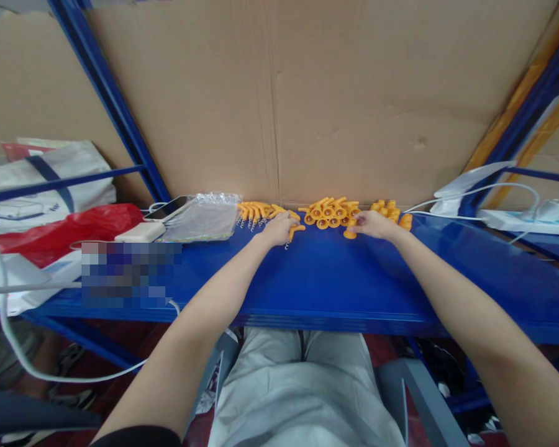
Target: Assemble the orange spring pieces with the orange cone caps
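Observation:
My left hand (278, 230) is closed on an orange-handled corkscrew (297, 228), its metal spiral pointing down towards the blue tabletop. Just behind and left of that hand lies a row of similar orange corkscrews (252, 210) with their spirals facing me. My right hand (371, 223) pinches an orange flared cup-shaped piece (349, 234) at the tabletop, wide end down. Between the hands, a stack of orange pieces with round open ends (331, 212) rests against the cardboard. More orange pieces (386, 208) sit partly hidden behind my right hand.
A clear plastic bag (205, 217), a phone (166, 208) and a white box (140, 232) lie left on the blue table (317, 279). Further left are a red bag (69, 230) and white cables. A power strip (531, 220) is at right. Cardboard (279, 99) stands behind.

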Demonstrator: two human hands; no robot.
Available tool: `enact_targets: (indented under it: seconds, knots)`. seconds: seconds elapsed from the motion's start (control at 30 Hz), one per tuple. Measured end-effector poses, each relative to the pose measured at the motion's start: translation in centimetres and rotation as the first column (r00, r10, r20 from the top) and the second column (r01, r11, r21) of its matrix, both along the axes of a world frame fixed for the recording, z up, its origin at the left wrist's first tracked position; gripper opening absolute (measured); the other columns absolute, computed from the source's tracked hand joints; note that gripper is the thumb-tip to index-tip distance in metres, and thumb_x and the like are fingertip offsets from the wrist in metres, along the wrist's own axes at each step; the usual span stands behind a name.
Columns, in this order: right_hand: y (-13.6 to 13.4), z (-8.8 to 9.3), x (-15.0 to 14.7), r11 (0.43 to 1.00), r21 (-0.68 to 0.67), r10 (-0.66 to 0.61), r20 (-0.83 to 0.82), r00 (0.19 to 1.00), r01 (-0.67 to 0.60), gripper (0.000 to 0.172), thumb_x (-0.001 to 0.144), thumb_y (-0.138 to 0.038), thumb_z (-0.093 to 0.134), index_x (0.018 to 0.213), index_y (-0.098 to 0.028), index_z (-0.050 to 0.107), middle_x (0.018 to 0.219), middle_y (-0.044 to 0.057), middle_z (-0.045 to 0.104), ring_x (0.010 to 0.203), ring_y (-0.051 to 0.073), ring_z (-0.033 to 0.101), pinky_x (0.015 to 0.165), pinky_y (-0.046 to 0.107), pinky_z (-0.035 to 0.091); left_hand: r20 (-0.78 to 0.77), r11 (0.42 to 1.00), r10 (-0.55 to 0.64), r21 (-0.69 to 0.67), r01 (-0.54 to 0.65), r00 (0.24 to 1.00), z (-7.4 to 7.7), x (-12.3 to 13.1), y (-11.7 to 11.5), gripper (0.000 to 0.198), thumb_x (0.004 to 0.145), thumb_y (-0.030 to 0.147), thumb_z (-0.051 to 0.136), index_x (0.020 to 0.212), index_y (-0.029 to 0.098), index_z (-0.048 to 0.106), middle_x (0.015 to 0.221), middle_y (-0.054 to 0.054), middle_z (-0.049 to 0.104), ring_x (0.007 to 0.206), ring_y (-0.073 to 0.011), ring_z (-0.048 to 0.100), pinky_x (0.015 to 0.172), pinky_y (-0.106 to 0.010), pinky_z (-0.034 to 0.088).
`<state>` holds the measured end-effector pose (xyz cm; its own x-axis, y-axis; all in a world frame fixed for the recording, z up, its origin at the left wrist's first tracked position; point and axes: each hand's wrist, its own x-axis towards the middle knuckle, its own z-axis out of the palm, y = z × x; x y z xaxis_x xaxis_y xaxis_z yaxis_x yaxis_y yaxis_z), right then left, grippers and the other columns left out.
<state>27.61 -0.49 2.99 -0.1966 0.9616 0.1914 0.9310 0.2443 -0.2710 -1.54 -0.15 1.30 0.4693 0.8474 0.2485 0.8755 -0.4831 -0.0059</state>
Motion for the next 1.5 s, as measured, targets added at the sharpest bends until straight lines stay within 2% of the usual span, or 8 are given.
enact_targets:
  seconds: [0.1,0.2,0.4,0.5,0.63,0.83,1.23,1.5]
  knots:
    - [-0.3,-0.5,-0.2,0.993,-0.099,0.065,-0.047,0.997,-0.069,0.006,0.085,-0.023,0.07,0.088,-0.019,0.073,0.094,0.005,0.077,0.087,0.022,0.072,0.077,0.028,0.053,-0.021,0.999,-0.031,-0.026,0.031,0.999,-0.1,0.0,0.0,0.05,0.083,0.007,0.056,0.127,0.026,0.07,0.141,-0.008,0.059,0.133,-0.0255,0.053,0.114,-0.039,0.041]
    - [-0.1,-1.0,-0.4,0.988,-0.089,0.118,-0.084,0.989,-0.125,0.006,0.085,-0.024,0.068,0.087,-0.019,0.07,0.089,0.004,0.076,0.084,0.021,0.071,0.074,0.027,0.053,-0.067,0.997,-0.015,-0.081,0.01,0.998,0.0,0.1,-0.1,0.045,0.087,0.009,0.053,0.123,0.028,0.072,0.14,-0.005,0.062,0.135,-0.0239,0.052,0.113,-0.037,0.042]
    - [0.0,-1.1,-1.1,0.994,0.104,0.025,0.2,0.979,-0.046,0.019,0.081,-0.033,0.068,0.096,-0.021,0.068,0.095,0.009,0.075,0.088,0.026,0.07,0.075,0.033,0.051,-0.081,0.994,0.069,-0.081,-0.076,0.994,0.9,0.2,-0.7,0.036,0.093,0.022,0.055,0.126,0.022,0.069,0.141,-0.008,0.064,0.131,-0.0269,0.058,0.11,-0.037,0.046]
    - [-0.4,-0.9,-1.5,0.982,0.164,0.058,0.225,0.973,-0.096,0.028,0.08,-0.025,0.066,0.107,-0.02,0.067,0.108,0.011,0.075,0.097,0.028,0.07,0.083,0.037,0.051,-0.091,0.978,0.118,-0.164,-0.132,0.989,1.4,0.2,-1.0,0.032,0.095,0.029,0.054,0.119,0.017,0.071,0.128,-0.011,0.071,0.12,-0.0274,0.065,0.101,-0.034,0.051]
    - [-0.4,-1.1,-1.7,0.952,0.168,0.221,0.191,0.956,-0.254,0.031,0.08,-0.02,0.064,0.11,-0.021,0.069,0.114,0.011,0.075,0.104,0.028,0.069,0.089,0.038,0.052,-0.083,0.959,0.137,-0.238,-0.153,0.987,1.7,0.2,-1.1,0.027,0.095,0.03,0.053,0.107,0.018,0.073,0.102,-0.008,0.078,0.1,-0.0229,0.072,0.09,-0.028,0.053]
    - [0.4,-2.2,-1.9,0.908,0.16,0.373,0.11,0.921,-0.387,0.024,0.081,-0.018,0.066,0.104,-0.02,0.074,0.108,0.009,0.077,0.1,0.026,0.07,0.088,0.035,0.054,-0.07,0.968,0.118,-0.215,-0.131,0.991,1.5,0.4,-1.2,0.025,0.094,0.03,0.053,0.1,0.016,0.073,0.097,-0.008,0.078,0.095,-0.023,0.072,0.086,-0.029,0.052]
    - [1.1,-2.9,-1.7,0.935,0.167,0.297,0.114,0.948,-0.313,0.015,0.085,-0.02,0.062,0.092,-0.016,0.075,0.085,0.011,0.076,0.078,0.027,0.071,0.071,0.034,0.053,-0.027,0.974,0.07,-0.212,-0.074,0.997,1.3,0.4,-0.8,0.027,0.093,0.033,0.051,0.082,0.018,0.071,0.09,-0.008,0.076,0.086,-0.0214,0.07,0.077,-0.028,0.05]
    - [0.8,-3.5,-2.9,0.843,0.271,0.492,-0.041,0.87,-0.464,0.025,0.086,-0.022,0.065,0.109,-0.018,0.075,0.108,0.011,0.077,0.094,0.026,0.072,0.087,0.041,0.056,0.16,0.985,-0.036,-0.159,0.062,0.986,0.2,0.6,-0.2,0.017,0.087,0.028,0.059,0.098,0.018,0.067,0.082,-0.004,0.074,0.081,-0.0206,0.07,0.076,-0.029,0.05]
